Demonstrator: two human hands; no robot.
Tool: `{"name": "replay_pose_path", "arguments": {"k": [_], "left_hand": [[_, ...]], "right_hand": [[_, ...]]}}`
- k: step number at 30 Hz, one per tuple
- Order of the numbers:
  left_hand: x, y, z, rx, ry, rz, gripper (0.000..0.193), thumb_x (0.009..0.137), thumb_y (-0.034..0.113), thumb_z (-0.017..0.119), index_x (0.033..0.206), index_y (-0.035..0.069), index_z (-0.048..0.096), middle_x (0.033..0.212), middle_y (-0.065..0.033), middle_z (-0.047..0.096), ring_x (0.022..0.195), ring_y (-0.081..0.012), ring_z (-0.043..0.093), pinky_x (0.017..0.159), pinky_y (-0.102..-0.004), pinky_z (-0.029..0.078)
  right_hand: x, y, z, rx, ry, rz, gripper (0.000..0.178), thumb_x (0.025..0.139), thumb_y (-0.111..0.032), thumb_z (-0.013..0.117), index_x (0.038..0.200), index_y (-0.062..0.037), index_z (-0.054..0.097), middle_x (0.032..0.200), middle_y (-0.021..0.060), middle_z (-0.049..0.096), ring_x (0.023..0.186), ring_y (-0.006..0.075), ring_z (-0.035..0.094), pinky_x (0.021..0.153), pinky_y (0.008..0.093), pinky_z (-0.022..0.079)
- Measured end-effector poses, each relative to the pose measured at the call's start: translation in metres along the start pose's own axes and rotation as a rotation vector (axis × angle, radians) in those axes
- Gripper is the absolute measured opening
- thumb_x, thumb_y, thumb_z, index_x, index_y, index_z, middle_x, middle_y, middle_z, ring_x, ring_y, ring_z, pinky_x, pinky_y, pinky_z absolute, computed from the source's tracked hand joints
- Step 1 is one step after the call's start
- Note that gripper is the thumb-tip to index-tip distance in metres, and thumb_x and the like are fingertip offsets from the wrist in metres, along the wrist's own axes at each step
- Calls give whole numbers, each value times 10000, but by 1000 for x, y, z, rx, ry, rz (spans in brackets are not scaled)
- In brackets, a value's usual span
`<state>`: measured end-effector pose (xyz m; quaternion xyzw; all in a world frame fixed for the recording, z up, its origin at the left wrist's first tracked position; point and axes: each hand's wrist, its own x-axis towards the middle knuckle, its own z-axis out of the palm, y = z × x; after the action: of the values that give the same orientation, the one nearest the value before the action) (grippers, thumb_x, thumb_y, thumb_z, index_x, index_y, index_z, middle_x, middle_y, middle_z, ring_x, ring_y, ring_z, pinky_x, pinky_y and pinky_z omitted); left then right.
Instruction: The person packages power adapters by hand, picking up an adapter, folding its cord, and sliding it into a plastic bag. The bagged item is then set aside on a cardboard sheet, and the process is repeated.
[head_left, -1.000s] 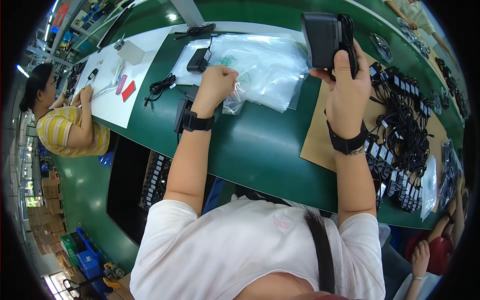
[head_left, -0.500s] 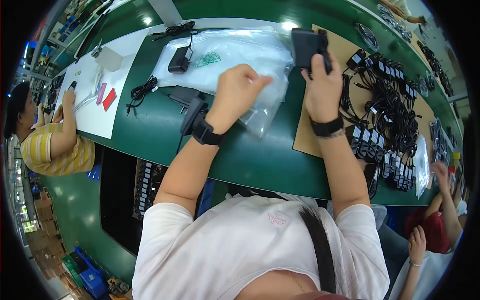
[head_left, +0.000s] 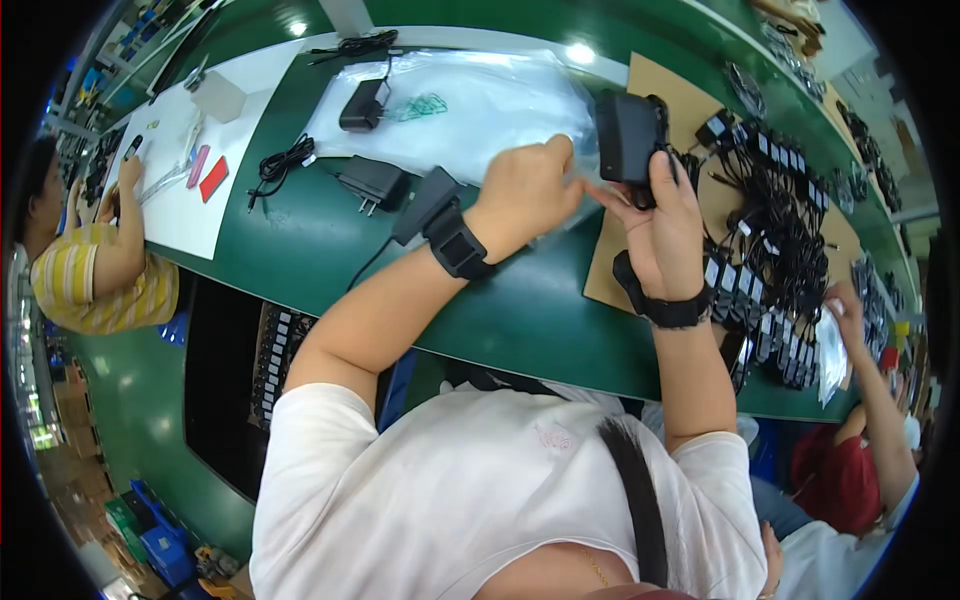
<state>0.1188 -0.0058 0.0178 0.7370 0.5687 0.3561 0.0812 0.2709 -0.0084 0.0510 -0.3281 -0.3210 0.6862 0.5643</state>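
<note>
My right hand [head_left: 668, 215] is closed round a black power adapter [head_left: 626, 135] whose cable is bundled along its right side. The adapter is held up over the table. My left hand [head_left: 530, 190] is closed, thumb and fingers brought together at the edge of a clear plastic bag [head_left: 558, 236]; its fingertips come close to my right fingers. Behind the left hand lies a stack of clear plastic bags [head_left: 470, 85]. A small black adapter [head_left: 362, 108] rests on the stack. Left of my wrist are a plug adapter [head_left: 370, 182] and another black adapter [head_left: 428, 205].
The green table [head_left: 480, 325] carries brown cardboard [head_left: 610, 265] with many cabled adapters [head_left: 775, 225] at right. A coiled cable [head_left: 285, 165] lies at left, near a white sheet [head_left: 195, 225]. A co-worker [head_left: 100, 270] sits at left; another person's arm [head_left: 870, 370] reaches in at right.
My left hand has moved right, close to my right hand. The right hand has turned and come down slightly, still gripping the adapter. At right, another person's hand has reached to the table.
</note>
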Motion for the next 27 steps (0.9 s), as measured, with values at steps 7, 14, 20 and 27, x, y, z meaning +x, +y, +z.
{"name": "replay_pose_path", "arguments": {"k": [7, 14, 20, 27], "left_hand": [[-5, 9, 14, -516, -336, -323, 349, 655, 242, 742, 848, 2, 579, 583, -1, 496, 490, -71, 438, 448, -221, 364], [-3, -10, 9, -532, -70, -275, 198, 782, 180, 609, 761, -17, 599, 569, -146, 557, 461, -256, 525, 470, -329, 415], [-1, 23, 3, -403, 142, -10, 177, 847, 163, 525, 796, -4, 552, 583, -144, 566, 486, -274, 541, 469, -331, 416], [17, 31, -26, -1172, 51, -541, 208, 877, 205, 523, 828, 5, 555, 512, -3, 465, 429, -63, 397, 388, -215, 317]], "right_hand": [[3, 13, -28, -16, 121, -87, 269, 903, -210, 501, 1083, -13, 468, 963, 83, 567, 851, 179, 563, 764, 397, 509], [1, 0, -34, -182, 228, -359, 329, 896, -180, 518, 1156, -8, 413, 1003, 70, 544, 860, 145, 550, 759, 322, 493], [-20, 10, -20, -467, 29, -335, 420, 879, -195, 549, 1219, -4, 392, 1044, 64, 517, 879, 131, 532, 722, 255, 472], [-22, 1, -19, -1389, -131, -876, 407, 757, -83, 642, 1135, -35, 500, 864, 156, 530, 769, 311, 527, 675, 336, 439]]}}
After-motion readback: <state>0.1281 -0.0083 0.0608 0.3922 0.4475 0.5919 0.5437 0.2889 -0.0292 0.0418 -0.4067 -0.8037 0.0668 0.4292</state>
